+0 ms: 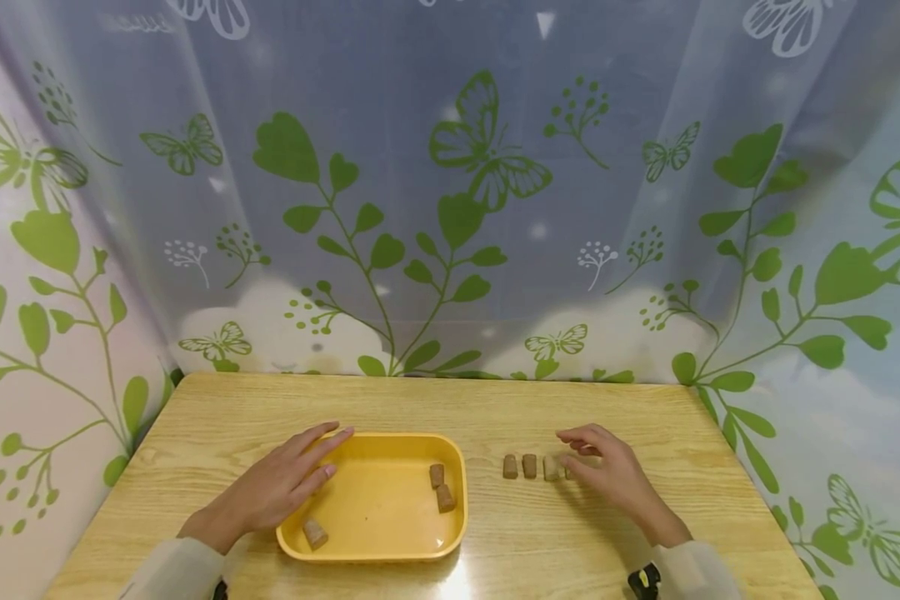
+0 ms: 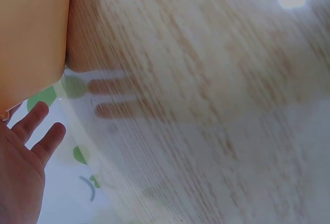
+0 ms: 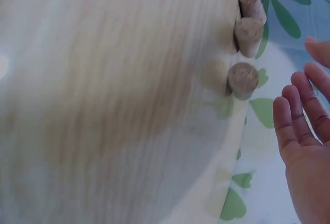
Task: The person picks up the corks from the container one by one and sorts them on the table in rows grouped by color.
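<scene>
A shallow yellow tray (image 1: 375,552) stands on the table with three tapered corks inside: one cork (image 1: 314,534) at the front left, and an upper cork (image 1: 437,476) and lower cork (image 1: 446,498) by the right wall. My left hand (image 1: 273,483) lies over the tray's left rim, fingers extended towards the back corner. To the right of the tray, several corks stand in a row, the leftmost cork (image 1: 510,467) nearest the tray. Beside the row's right end is my right hand (image 1: 607,471), fingers loosely extended, partly covering the end cork (image 3: 243,80). Nothing shows in its grasp.
The wooden table (image 1: 525,550) reaches back to a curtain (image 1: 390,275) printed with leaves and butterflies, which also hangs on both sides. The tray's wall (image 2: 33,33) rises close to the left fingers.
</scene>
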A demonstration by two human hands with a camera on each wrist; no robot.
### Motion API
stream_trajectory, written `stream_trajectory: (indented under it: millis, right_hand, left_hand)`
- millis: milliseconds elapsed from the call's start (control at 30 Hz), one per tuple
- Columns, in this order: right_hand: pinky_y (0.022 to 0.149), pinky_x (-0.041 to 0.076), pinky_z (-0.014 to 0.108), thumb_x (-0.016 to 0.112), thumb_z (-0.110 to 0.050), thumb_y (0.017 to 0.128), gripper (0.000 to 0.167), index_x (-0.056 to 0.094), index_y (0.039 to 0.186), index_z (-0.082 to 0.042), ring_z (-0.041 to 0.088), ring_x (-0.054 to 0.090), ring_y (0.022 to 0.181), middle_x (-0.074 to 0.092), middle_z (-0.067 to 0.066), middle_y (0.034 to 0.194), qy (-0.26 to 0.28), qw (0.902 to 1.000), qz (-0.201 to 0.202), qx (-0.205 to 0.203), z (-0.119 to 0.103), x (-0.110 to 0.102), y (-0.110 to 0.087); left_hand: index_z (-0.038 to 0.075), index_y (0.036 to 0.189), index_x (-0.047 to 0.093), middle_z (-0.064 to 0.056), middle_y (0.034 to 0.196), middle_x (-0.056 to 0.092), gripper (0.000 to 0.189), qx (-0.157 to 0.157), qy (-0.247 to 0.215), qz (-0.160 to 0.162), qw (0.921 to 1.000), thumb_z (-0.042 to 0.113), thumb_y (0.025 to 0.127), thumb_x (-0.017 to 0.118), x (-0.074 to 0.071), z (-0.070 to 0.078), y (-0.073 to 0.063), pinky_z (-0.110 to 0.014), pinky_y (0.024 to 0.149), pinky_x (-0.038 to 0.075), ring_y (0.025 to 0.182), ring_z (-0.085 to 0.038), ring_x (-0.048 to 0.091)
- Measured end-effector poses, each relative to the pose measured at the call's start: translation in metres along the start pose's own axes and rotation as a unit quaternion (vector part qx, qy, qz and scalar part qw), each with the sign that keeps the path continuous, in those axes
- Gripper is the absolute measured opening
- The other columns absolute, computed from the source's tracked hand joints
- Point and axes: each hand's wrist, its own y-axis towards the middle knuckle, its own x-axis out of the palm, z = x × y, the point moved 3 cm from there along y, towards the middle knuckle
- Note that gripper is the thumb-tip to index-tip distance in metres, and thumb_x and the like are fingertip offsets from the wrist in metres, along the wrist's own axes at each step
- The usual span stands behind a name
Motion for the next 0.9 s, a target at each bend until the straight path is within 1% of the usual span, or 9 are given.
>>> stream_trajectory:
  millis: [67,200,367,567,733,900]
  right_hand:
    - [0.096,0.064,0.044,0.079,-0.012,0.101,0.033,0.075,0.133,-0.003,0.033,0.071,0.108,0.075,0.013,0.123,0.001,1.0,0.0,-0.003,-0.004,0.003,0.002]
    - [0.097,0.064,0.045,0.079,-0.012,0.101,0.033,0.076,0.133,-0.005,0.034,0.071,0.11,0.075,0.011,0.125,0.008,0.9999,-0.006,-0.007,-0.013,0.008,0.007]
    - [0.097,0.063,0.046,0.079,-0.012,0.101,0.03,0.077,0.131,-0.008,0.034,0.07,0.109,0.074,0.007,0.124,0.014,0.9996,-0.016,-0.018,-0.024,0.017,0.013]
    - [0.099,0.062,0.047,0.079,-0.017,0.103,0.03,0.078,0.132,-0.012,0.036,0.069,0.111,0.074,0.006,0.126,0.028,0.9991,-0.029,-0.013,-0.032,0.025,0.018]
    - [0.098,0.063,0.048,0.08,-0.016,0.102,0.029,0.079,0.131,-0.013,0.036,0.07,0.111,0.074,0.009,0.125,0.031,0.9989,-0.029,-0.018,-0.037,0.03,0.021]
    - [0.099,0.063,0.049,0.08,-0.017,0.102,0.029,0.079,0.131,-0.013,0.036,0.07,0.11,0.074,0.012,0.123,0.032,0.9984,-0.04,-0.022,-0.041,0.038,0.026]
  left_hand:
    - [0.024,0.173,0.036,-0.016,0.174,0.039,0.055,0.0,0.0,-0.001,1.0,0.038,0.12,0.043,0.0,0.0,0.0,-0.072,0.114,0.046,0.152,-0.046,0.048]
    - [0.025,0.173,0.036,-0.015,0.174,0.04,0.055,0.001,0.001,0.001,1.0,0.037,0.12,0.043,-0.001,-0.001,0.0,-0.072,0.114,0.046,0.152,-0.046,0.048]
    - [0.024,0.173,0.036,-0.015,0.174,0.04,0.055,0.002,-0.001,0.002,1.0,0.037,0.12,0.043,-0.001,-0.001,0.0,-0.072,0.114,0.046,0.152,-0.046,0.048]
    - [0.024,0.173,0.036,-0.015,0.174,0.04,0.055,0.001,-0.004,0.002,1.0,0.037,0.12,0.043,0.001,-0.001,0.0,-0.073,0.114,0.045,0.152,-0.046,0.048]
    - [0.024,0.173,0.036,-0.015,0.173,0.04,0.055,0.002,-0.003,0.005,1.0,0.036,0.12,0.043,0.001,-0.001,0.001,-0.073,0.114,0.046,0.152,-0.046,0.049]
    - [0.024,0.173,0.036,-0.015,0.173,0.041,0.055,0.0,-0.001,0.006,1.0,0.036,0.12,0.043,0.001,0.0,0.0,-0.072,0.114,0.047,0.151,-0.046,0.049]
